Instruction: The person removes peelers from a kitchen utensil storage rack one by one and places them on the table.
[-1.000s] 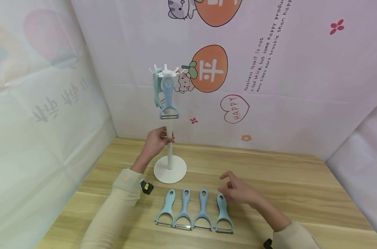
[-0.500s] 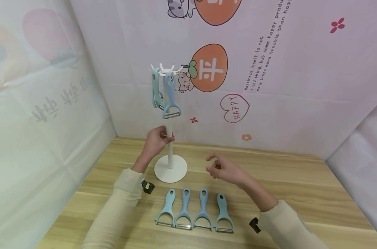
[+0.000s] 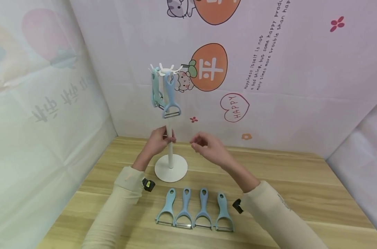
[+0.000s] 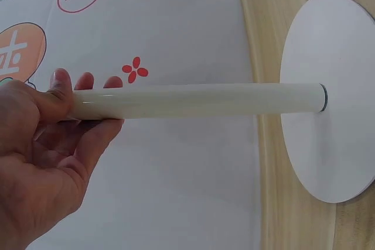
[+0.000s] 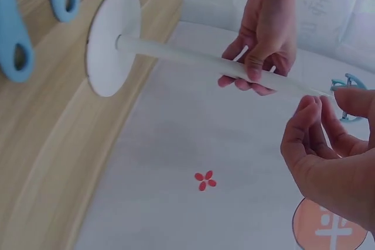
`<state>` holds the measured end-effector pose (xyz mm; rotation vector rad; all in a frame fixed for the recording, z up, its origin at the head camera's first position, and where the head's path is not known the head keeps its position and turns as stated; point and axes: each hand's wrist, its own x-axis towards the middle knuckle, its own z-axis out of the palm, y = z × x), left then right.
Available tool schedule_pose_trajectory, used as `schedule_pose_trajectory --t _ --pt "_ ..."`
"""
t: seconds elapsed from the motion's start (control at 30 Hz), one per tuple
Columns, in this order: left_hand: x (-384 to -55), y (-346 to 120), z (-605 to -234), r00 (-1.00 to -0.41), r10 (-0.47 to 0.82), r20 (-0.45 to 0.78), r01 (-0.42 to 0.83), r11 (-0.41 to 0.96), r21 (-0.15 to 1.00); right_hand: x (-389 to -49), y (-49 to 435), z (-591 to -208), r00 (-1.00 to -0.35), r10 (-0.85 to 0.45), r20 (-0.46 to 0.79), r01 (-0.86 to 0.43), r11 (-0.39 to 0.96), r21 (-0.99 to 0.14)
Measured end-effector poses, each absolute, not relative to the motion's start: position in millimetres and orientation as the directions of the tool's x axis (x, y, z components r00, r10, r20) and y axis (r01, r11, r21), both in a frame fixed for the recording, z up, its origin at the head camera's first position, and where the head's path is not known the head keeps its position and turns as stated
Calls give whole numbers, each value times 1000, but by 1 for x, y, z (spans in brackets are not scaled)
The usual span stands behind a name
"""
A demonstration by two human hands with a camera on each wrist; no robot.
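Observation:
My left hand (image 3: 157,141) grips the pole (image 4: 193,100) of a white hook stand, thumb and fingers wrapped around it. The stand rises upright from a round white base (image 3: 163,173). On its top hooks (image 3: 167,71) hang a blue Y-peeler (image 3: 171,90) at the front and mint-green peeling ware (image 3: 155,86) at the left, partly overlapped. My right hand (image 3: 211,147) is in the air right of the pole, fingers loosely curled with nothing in them. In the right wrist view its fingertips (image 5: 309,102) overlap the pole's upper part.
Several blue and green Y-peelers lie in a row in front of the stand, among them a mint one (image 3: 169,204) at the left and a teal one (image 3: 222,209) at the right. Behind the wooden table (image 3: 288,193) hangs a printed cloth (image 3: 285,114).
My right hand has moved up and left from the rightmost peeler toward the pole, its fingers drawing closer together. The stand's top with the hanging peelers has turned slightly; my left hand stays on the pole.

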<state>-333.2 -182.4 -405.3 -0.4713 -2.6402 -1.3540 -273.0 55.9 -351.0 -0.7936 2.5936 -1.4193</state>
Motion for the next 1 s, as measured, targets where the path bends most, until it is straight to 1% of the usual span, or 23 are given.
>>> schedule_pose_trajectory --t 0.27,0.4,0.5,0.63,0.77,0.9,1.0 --pt "-331 -182 -403 -937 208 280 349 562 750 -288 27 -312 -885 -314 345 -449 373 -812" --pt "-330 -183 -401 -937 211 278 349 578 738 -293 11 -294 -883 -247 399 -465 340 -817" --pt "-330 -181 -401 -942 215 258 336 582 740 -296 2 -283 -885 -213 414 -464 329 -823" --pt "-331 -182 -403 -941 218 258 338 572 748 -301 -11 -275 -896 -199 396 -440 301 -846" --pt "-331 -183 -404 -935 212 286 356 560 748 -308 -17 -272 -903 -231 362 -413 232 -881" --pt "-332 -182 -405 -932 206 297 361 559 747 -312 -17 -274 -893 -271 359 -410 162 -898" --pt "-332 -182 -407 -937 203 285 350 564 748 -313 -16 -275 -883 -280 377 -428 147 -892"
